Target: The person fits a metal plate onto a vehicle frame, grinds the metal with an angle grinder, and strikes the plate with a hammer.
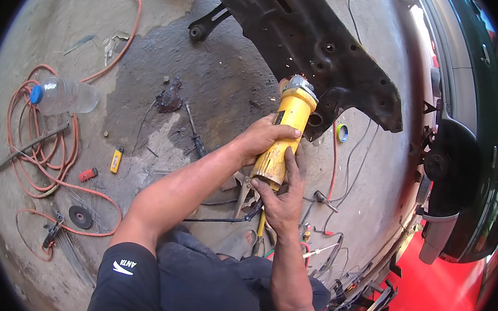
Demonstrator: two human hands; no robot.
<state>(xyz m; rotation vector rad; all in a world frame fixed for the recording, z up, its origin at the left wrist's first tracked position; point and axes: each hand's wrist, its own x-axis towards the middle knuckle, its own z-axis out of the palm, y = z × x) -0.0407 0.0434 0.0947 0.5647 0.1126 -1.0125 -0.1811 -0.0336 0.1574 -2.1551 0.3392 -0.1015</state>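
Observation:
A yellow angle grinder (291, 113) is held in both hands, its grey head against the edge of a large black metal part (320, 42). Small orange sparks show around the head. My left hand (266, 138) wraps round the middle of the grinder's body, thumb across the top. Lower down, my right hand (284, 195) grips the rear end, near where the black cord leaves it. The grinder's disc is mostly hidden behind the head.
An orange hose (72, 137) lies coiled at the left beside a plastic bottle (68, 96). A loose disc (80, 217), a yellow lighter (116, 160) and a screwdriver (197, 140) lie on the floor. Cables run at the right, near a dark green vehicle (483, 154).

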